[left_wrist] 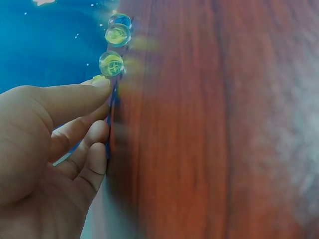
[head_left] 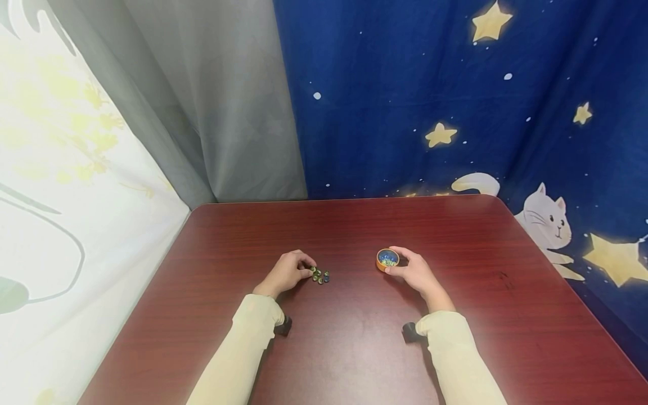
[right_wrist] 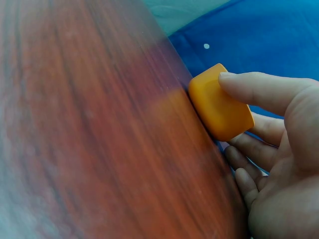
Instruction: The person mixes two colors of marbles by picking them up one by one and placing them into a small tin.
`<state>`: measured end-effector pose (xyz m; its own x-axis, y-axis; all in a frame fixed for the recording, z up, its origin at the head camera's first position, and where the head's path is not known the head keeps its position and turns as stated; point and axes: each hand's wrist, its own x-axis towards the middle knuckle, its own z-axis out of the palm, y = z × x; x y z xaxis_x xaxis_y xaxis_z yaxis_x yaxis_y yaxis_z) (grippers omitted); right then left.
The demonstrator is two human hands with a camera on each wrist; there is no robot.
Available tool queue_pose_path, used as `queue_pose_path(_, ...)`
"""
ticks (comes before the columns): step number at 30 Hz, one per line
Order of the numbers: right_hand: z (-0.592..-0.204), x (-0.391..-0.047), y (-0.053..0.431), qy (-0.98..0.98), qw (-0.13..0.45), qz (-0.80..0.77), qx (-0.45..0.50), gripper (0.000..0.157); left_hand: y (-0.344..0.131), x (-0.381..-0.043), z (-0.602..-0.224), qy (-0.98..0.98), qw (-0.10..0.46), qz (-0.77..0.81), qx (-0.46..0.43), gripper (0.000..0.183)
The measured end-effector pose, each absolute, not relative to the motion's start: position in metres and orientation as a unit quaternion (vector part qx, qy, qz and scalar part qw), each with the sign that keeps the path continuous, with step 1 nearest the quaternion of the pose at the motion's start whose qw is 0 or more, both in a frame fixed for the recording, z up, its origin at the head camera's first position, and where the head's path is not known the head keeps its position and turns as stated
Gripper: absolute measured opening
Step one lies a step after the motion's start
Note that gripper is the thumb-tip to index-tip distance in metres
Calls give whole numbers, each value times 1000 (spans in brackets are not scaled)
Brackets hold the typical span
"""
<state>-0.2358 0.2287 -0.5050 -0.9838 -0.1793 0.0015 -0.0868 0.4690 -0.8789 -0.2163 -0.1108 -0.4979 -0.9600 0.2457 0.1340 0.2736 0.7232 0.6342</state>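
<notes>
Several clear glass marbles point(head_left: 320, 280) with yellow-green and blue swirls lie in a small group left of the table's middle. My left hand point(head_left: 287, 274) is at the group's left side, thumb and forefinger pinching a marble point(left_wrist: 99, 78) mostly hidden behind the thumb tip. Beyond it, other marbles point(left_wrist: 111, 63) stand in the left wrist view. My right hand point(head_left: 416, 274) grips a small orange bowl point(right_wrist: 218, 105) from its right side, thumb against the near wall. The head view shows the bowl's blue-looking inside, with several marbles in it.
The dark red wooden table point(head_left: 354, 337) has rounded far corners. Behind it hang a grey curtain point(head_left: 243, 101) and a blue curtain point(head_left: 385, 101) with stars; a white patterned cloth point(head_left: 61, 169) hangs at the left. A black wrist device point(head_left: 411, 333) sits under each sleeve.
</notes>
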Motion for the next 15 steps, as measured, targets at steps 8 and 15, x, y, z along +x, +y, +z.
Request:
queue_pose_path(8,-506,-237,228,856,45,-509,-77,63,-111,-218,-498,-922,20,-365,-127,12)
queue_pose_path(15,-507,-238,227,854,45,-512,-77,64,-110,-219,-498,-919,22,-375,-118,12)
